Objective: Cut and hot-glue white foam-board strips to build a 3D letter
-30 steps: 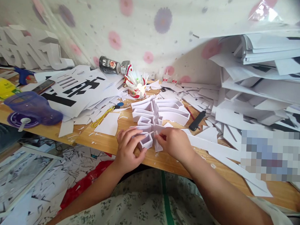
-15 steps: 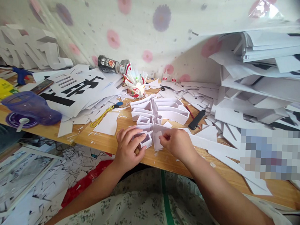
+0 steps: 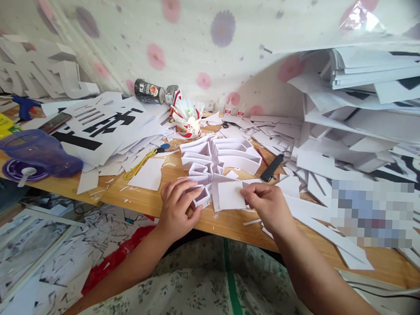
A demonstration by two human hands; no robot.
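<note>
A hollow white foam-board letter (image 3: pixel 236 161), built of thin upright walls, lies on the wooden table in front of me. My left hand (image 3: pixel 180 205) steadies its near left part, fingers curved over the walls and thumb at the near side. Between thumb and fingers, my right hand (image 3: pixel 268 204) pinches the right edge of a white foam-board piece (image 3: pixel 229 195). That piece stands tilted beside the letter's near right side; whether it touches the walls I cannot tell.
Right of the letter lies a black cutter-like tool (image 3: pixel 272 167). Behind it stands a paper tub (image 3: pixel 187 127) of sticks. Foam-board scraps (image 3: pixel 277 130) and stacked sheets (image 3: pixel 358 113) crowd the right; a purple container (image 3: pixel 39 152) and printed sheets (image 3: pixel 103 120) lie left.
My right hand has moved right and slightly nearer to me. The pinched white piece now shows a broader face toward me. My left hand stays on the letter.
</note>
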